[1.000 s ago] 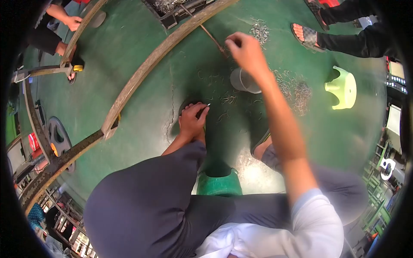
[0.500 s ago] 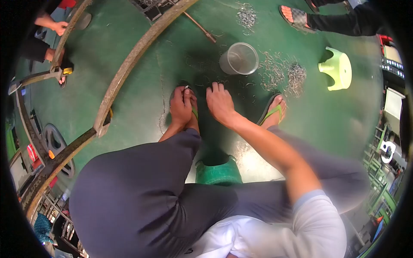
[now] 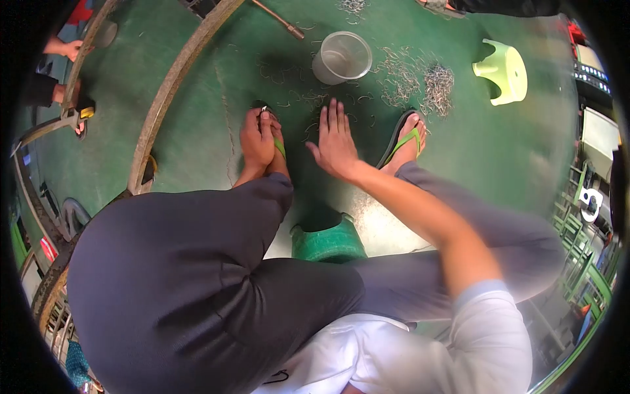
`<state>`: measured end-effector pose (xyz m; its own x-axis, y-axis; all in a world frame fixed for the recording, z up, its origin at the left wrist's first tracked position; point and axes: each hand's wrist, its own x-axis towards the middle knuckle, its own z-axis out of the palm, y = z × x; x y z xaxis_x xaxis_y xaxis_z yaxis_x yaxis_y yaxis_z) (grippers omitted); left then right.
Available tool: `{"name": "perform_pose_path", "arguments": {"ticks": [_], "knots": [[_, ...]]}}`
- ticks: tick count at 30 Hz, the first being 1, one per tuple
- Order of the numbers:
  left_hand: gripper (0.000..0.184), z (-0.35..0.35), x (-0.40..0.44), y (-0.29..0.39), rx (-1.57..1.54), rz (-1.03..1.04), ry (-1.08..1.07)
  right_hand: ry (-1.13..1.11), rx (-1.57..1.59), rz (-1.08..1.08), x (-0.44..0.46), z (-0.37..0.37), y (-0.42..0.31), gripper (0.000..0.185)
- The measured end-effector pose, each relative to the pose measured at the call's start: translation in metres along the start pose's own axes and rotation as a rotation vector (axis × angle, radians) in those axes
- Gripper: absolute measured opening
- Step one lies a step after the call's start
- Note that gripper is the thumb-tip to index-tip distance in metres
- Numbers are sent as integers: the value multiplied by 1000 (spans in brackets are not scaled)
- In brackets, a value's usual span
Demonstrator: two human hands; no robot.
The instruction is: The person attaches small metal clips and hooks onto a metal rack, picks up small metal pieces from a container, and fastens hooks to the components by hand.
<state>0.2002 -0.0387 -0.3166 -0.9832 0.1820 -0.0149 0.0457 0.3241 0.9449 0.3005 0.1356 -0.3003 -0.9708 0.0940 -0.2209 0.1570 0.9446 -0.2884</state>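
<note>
My left hand (image 3: 258, 139) is closed in front of my left foot, thumb against the fingers. A small shiny bit shows at its fingertips, too small to name. My right hand (image 3: 336, 146) is spread flat over the green floor, palm down, with nothing visible in it. Just beyond its fingertips lie a few loose thin bent metal pieces (image 3: 314, 98), hook-like in shape. A clear plastic tub (image 3: 342, 59) stands farther out. To its right are scattered bent metal pieces (image 3: 400, 79) and a denser pile of them (image 3: 438, 88).
A green stool (image 3: 328, 241) is between my legs. A light green stool (image 3: 505, 71) stands at the right. A curved metal frame (image 3: 172, 85) and a copper-coloured rod (image 3: 282, 20) lie left and ahead. Another person's hand (image 3: 71, 50) shows at far left, another's foot at top.
My right hand's fingers have straightened and spread from a curled pose. My left hand stays closed by my foot. The view has shifted, so the floor things appear higher.
</note>
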Motion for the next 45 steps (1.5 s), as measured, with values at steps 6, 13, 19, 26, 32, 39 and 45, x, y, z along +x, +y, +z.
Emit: {"name": "perform_pose_path", "arguments": {"ticks": [6, 13, 19, 26, 32, 39, 45], "knots": [[16, -2, 2, 4, -18, -33, -22, 173, 30, 23, 53, -12, 43, 85], [15, -2, 2, -13, -25, -38, -33, 244, 294, 123, 66, -21, 53, 31], [16, 2, 0, -14, -90, -124, -34, 104, 300, 294, 61, -1, 26, 28], [15, 0, 0, -20, -84, -42, -43, -1, 288, 447, 70, -18, 11, 27], [14, -1, 0, -11, -95, -86, -77, 142, 674, 442, 67, -20, 0, 27], [18, -5, 2, 3, 50, -27, -51, 186, 802, 530, 68, -33, -2, 30], [19, 0, 0, -29, -24, -5, 19, 4, 1054, 564, 73, -60, 9, 19]]}}
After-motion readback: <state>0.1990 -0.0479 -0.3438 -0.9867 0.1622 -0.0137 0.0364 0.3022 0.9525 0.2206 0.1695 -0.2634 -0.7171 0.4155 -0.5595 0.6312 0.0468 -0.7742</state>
